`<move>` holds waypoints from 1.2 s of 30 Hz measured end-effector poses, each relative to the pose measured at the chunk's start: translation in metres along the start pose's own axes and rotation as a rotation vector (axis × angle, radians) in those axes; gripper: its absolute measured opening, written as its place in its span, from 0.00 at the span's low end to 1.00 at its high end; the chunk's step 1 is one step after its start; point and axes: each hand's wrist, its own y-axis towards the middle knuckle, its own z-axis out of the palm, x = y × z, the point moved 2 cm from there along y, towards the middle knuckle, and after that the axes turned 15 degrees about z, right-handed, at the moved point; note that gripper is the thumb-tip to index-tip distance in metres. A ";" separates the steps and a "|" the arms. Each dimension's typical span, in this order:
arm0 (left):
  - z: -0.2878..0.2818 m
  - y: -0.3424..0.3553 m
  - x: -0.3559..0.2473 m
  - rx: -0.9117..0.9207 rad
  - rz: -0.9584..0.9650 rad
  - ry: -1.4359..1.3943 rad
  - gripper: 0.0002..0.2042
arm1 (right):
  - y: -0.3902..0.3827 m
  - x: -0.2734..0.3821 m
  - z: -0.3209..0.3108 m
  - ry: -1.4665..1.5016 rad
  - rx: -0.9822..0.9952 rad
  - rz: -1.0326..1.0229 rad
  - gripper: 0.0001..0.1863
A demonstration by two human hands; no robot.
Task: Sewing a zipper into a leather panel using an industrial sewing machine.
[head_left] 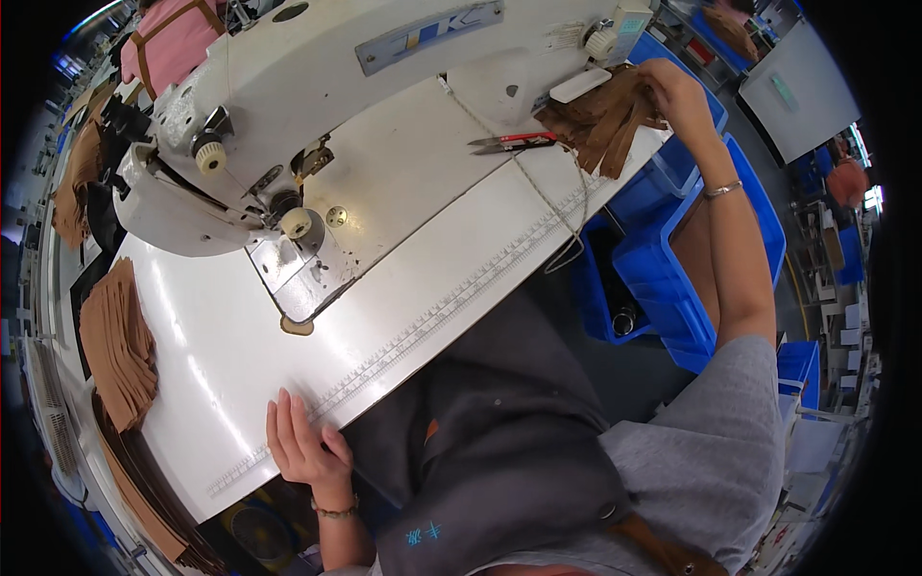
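Note:
My right hand (677, 96) reaches to the far right end of the white sewing table (384, 312). Its bent fingers pinch the edge of a loose pile of dark brown fabric pieces (610, 120). Beside that pile lie thread snips (514, 144) with red and black parts. My left hand (305, 446) rests on the table's front edge with its fingers stretched out, holding nothing. Between the hands stands a white sewing machine (317, 96); its needle area is partly hidden by the machine head. No fabric shows under the needle.
Stacks of light brown pieces (117, 346) lie along the table's left side. A printed ruler strip (423, 341) follows the front edge, and a thin cord (523, 173) hangs over it. Blue bins (663, 274) stand at the right. A person in pink (173, 43) sits beyond the machine.

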 end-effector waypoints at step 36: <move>0.002 -0.001 0.001 0.014 -0.040 -0.003 0.22 | -0.072 0.135 0.004 -0.239 0.323 -0.040 0.05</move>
